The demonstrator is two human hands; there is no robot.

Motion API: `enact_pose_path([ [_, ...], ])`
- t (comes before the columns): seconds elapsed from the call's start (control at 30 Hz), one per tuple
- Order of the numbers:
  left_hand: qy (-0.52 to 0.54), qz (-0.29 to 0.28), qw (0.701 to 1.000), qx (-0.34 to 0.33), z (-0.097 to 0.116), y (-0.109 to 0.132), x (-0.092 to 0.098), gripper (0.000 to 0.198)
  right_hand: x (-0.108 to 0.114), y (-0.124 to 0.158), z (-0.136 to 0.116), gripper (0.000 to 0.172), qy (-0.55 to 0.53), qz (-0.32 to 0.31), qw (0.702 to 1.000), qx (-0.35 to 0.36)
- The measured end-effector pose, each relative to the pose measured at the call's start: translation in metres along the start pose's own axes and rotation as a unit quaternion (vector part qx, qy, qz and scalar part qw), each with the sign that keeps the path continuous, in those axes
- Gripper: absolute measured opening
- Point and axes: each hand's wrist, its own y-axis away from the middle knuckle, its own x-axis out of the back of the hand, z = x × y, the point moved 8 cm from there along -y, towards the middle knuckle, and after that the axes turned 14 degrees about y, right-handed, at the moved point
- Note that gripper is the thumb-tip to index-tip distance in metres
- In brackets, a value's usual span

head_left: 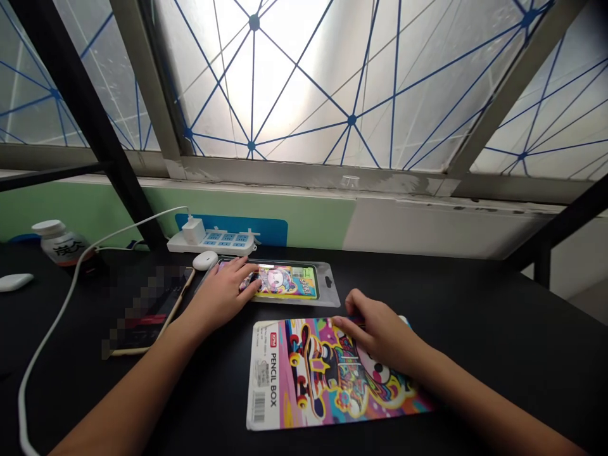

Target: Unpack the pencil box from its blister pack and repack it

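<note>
My left hand [227, 290] lies palm down, fingers spread, over the left part of a clear plastic package [327, 285]. Through the plastic shows a colourful printed insert with a cartoon face. My right hand [380, 329] pinches the far edge of a flat, bright cardboard piece marked PENCIL BOX [323, 380], its thumb on top and the other fingers curled at the edge. A skateboard and cartoon figures are printed on the cardboard, with a white barcode strip along its left side. The right forearm covers part of its right end.
Left of my left hand lies a tablet-like device [183, 292], partly pixelated. Behind it are a round white object [205, 260] and a power strip [223, 240] with a plugged-in charger. A white cable [61, 329] curves along the left, near a white-capped bottle [59, 244]. Black bars frame the desk.
</note>
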Motion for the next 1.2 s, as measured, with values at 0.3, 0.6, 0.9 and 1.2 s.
enact_pose_path([
  [0.3,0.021,-0.042,0.996,-0.079,0.005,0.009,0.005,0.044,0.005,-0.02,0.124,0.055,-0.029,-0.091,0.992,-0.081],
  [0.6,0.033,-0.038,0.994,-0.095,0.015,0.014,0.01,0.044,0.012,-0.024,0.064,0.046,-0.018,-0.014,0.998,-0.052],
  [0.9,0.067,-0.105,0.991,-0.047,0.023,0.017,0.0,0.051,0.001,-0.027,0.086,0.049,-0.045,-0.078,0.991,-0.098],
  [1.2,0.086,-0.113,0.989,-0.037,0.023,0.018,0.001,0.051,0.023,-0.024,0.098,0.049,-0.011,-0.046,0.99,-0.133],
])
